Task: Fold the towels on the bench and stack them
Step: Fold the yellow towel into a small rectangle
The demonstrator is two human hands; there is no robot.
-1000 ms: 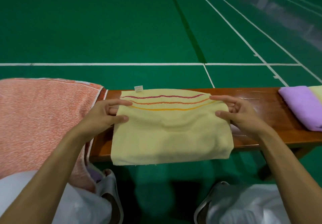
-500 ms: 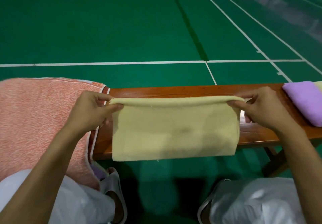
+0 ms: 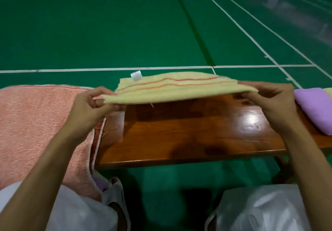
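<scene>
A pale yellow towel (image 3: 172,89) with red and orange stripes and a white tag is held flat in the air above the wooden bench (image 3: 188,133). My left hand (image 3: 89,107) pinches its near left corner, and my right hand (image 3: 274,103) pinches its near right corner. The towel lies folded in layers, its far edge pointing away from me. An orange-pink towel (image 3: 36,123) is spread over the bench's left end. At the right end lies a folded purple towel (image 3: 316,107), with a bit of another yellow towel (image 3: 327,91) behind it.
Green court floor (image 3: 125,33) with white lines stretches beyond the bench. My knees in white cloth and grey slippers (image 3: 116,198) show at the bottom edge. A bench leg (image 3: 282,160) stands under the right part.
The yellow towel hung down over the bench's front edge half a second ago. Both hands have lifted it and swung its lower part up and away, so the striped end now faces up.
</scene>
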